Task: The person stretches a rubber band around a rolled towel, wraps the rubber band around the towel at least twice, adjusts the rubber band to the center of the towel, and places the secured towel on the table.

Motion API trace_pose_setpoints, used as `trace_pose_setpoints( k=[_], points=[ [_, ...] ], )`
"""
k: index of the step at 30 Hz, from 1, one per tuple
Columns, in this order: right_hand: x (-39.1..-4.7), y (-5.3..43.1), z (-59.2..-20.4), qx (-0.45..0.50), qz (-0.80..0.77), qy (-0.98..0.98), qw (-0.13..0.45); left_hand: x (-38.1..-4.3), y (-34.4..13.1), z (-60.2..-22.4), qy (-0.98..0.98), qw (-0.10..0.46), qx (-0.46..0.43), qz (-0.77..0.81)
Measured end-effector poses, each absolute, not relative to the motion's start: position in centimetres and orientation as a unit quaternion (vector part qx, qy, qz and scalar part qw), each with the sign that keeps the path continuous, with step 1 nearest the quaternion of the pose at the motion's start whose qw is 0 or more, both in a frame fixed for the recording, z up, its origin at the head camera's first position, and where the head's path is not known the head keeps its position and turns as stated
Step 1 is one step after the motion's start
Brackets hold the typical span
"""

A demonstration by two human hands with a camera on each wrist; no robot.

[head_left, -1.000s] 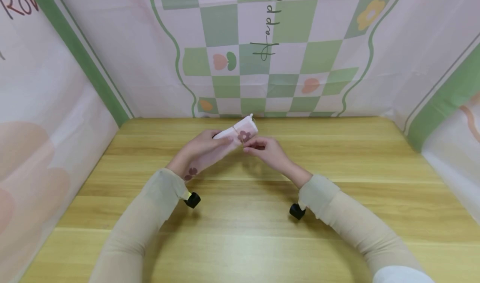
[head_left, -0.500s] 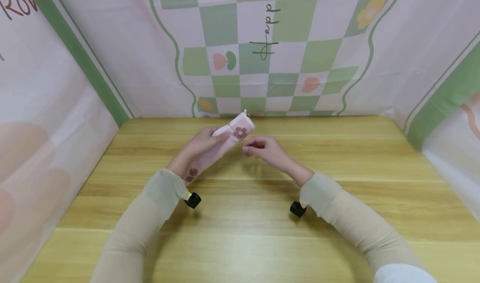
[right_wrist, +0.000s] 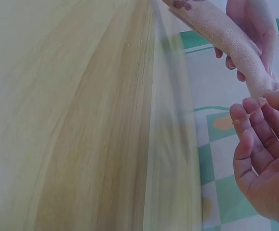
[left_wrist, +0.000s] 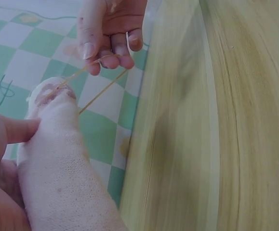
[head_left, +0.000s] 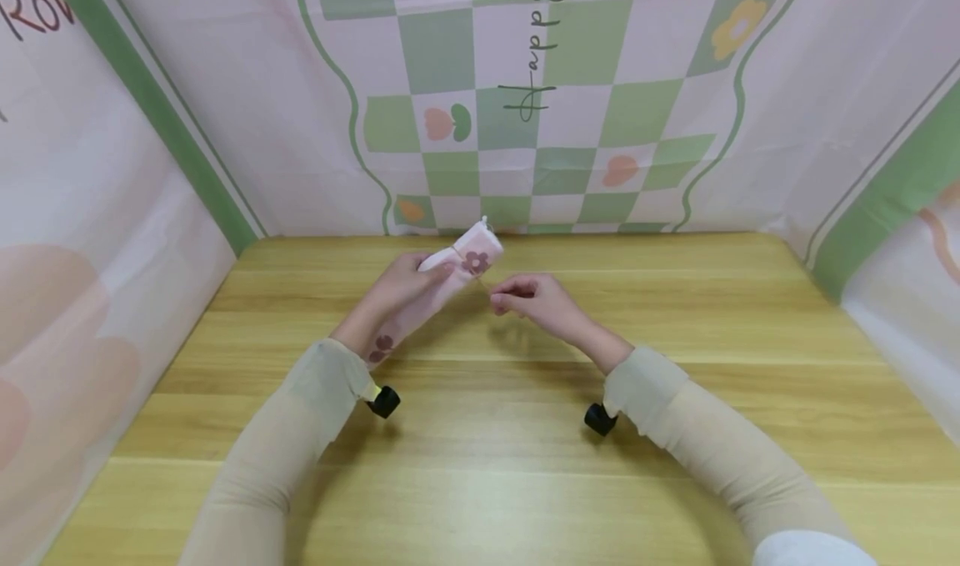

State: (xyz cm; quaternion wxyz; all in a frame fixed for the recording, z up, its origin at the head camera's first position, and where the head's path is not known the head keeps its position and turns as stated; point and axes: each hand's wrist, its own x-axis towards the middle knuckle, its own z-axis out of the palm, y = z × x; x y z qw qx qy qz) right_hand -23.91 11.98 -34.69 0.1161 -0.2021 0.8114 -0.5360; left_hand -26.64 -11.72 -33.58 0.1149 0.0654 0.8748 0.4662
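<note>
Gripping the rolled cloth (left_wrist: 64, 159) over the far part of the table (head_left: 480, 441), the left hand (head_left: 401, 287) curls round it while the right hand (head_left: 543, 303), fingers bent, holds a loop of stretched elastic band (left_wrist: 103, 91). The rolling looks done; the band circles the roll but isn't settled, going on or coming off I can't tell.

We see the rolled cloth (left_wrist: 64, 163) as a matt, finely nubbly, towel-like textile, and the thin band (left_wrist: 103, 92) around it as smooth and rubbery-looking. The surface (head_left: 480, 449) shows us streaked wood grain, smooth and softly glossy toward its near edge, while the hanging (head_left: 510, 166) beyond its far edge looks like printed fabric, faintly creased. We find the sleeves (head_left: 262, 458) matt, wrinkled cloth.
</note>
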Motion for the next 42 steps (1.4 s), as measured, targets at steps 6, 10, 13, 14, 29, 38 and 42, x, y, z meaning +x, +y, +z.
trace_pose_setpoints(
  k=[6,10,13,14,29,38,42],
  points=[
    [-25.5,12.8,-37.1,-0.198,-0.533,0.813,0.123,-26.6,-11.8,-33.5,0.875,0.101,0.063,0.469],
    [-25.6,13.0,-37.5,-0.196,-0.524,0.821,0.117,-26.6,-11.8,-33.7,0.876,0.084,0.062,0.471],
    [-25.5,13.3,-37.6,-0.199,-0.519,0.824,0.114,-26.7,-11.9,-33.8,0.876,0.076,0.06,0.472],
    [-25.5,13.3,-37.6,-0.2,-0.517,0.825,0.114,-26.8,-11.9,-33.8,0.876,0.074,0.06,0.474],
    [-25.2,14.0,-36.9,-0.186,-0.52,0.823,0.136,-27.0,-12.3,-33.8,0.874,0.054,0.057,0.479],
    [-25.2,14.5,-36.7,-0.199,-0.508,0.827,0.135,-27.1,-12.4,-33.8,0.873,0.043,0.063,0.481],
    [-25.1,14.8,-36.7,-0.203,-0.512,0.822,0.143,-27.0,-12.4,-33.7,0.876,0.033,0.066,0.476]
  ],
)
